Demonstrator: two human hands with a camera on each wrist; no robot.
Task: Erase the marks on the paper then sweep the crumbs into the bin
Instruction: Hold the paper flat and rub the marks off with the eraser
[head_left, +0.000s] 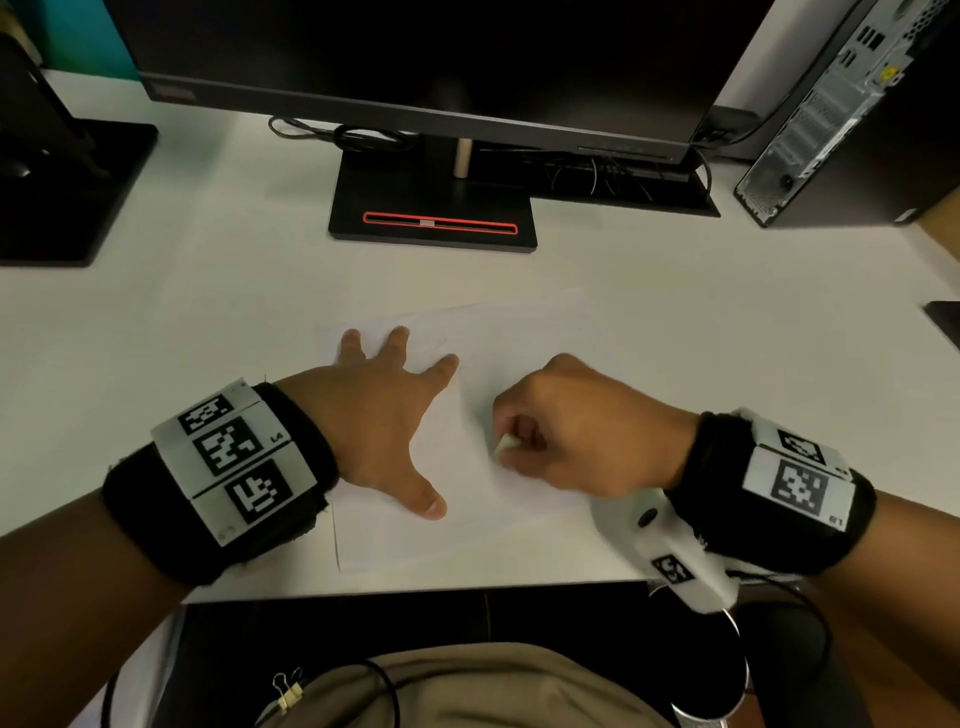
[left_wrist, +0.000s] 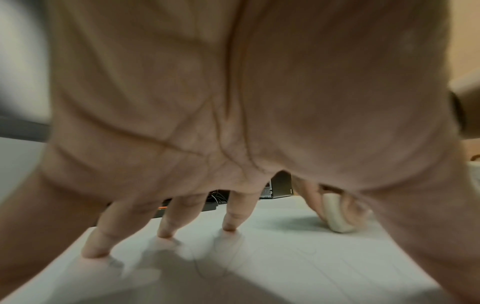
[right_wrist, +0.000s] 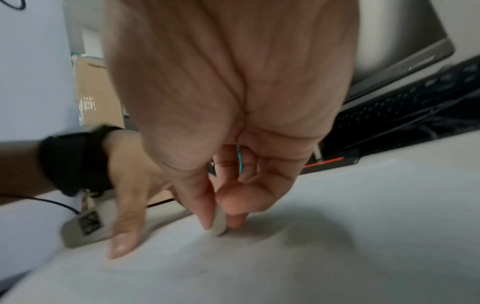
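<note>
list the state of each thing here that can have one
paper: flat on the desk, faint marks left
eraser: pinched, tip down on the paper
left hand: fingers spread, pressing the paper
right hand: curled round the eraser
monitor: screen dark

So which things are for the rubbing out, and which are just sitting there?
For the job: paper, eraser, right hand pinching it, left hand pressing the paper flat.

Just there: monitor, its stand, computer tower, cables.
</note>
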